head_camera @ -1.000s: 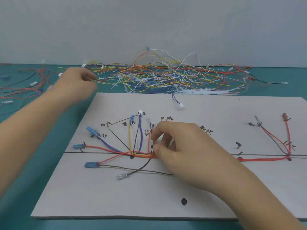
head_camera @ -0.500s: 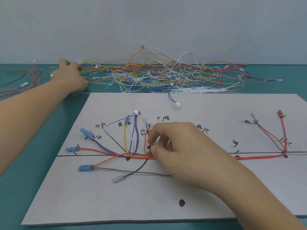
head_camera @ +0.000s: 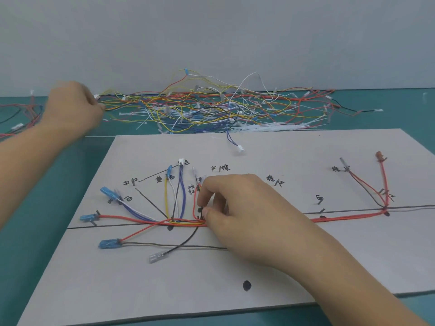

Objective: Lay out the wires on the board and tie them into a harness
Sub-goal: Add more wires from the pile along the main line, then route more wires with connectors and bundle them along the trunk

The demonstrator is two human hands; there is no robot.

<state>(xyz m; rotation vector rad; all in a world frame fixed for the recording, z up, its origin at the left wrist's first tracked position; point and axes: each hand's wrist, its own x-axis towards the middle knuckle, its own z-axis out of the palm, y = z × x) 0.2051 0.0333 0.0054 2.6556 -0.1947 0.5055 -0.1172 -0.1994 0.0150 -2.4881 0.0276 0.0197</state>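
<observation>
A grey board (head_camera: pixel 270 278) with drawn lines and handwritten labels lies on the teal table. Coloured wires (head_camera: pixel 146 221) with blue terminals fan out at its left and merge into a red trunk (head_camera: pixel 348 216) that runs right. My right hand (head_camera: pixel 242 215) rests on the board's middle, thumb and fingers pinching the wire bundle where the branches meet. My left hand (head_camera: pixel 73 109) is blurred at the far left edge of the loose wire pile (head_camera: pixel 211 109), fingers curled at yellow wires; whether it holds any cannot be told.
White cable ties (head_camera: pixel 277 128) lie at the pile's front. A blue wire with a white plug (head_camera: pixel 240 148) hangs onto the board's far edge. More red and black wires (head_camera: pixel 21 116) lie at the far left. A grey wall stands behind.
My left hand has drawn back to the right and up at the pile's left end. The view has shifted slightly. My right hand keeps its pinch on the bundle.
</observation>
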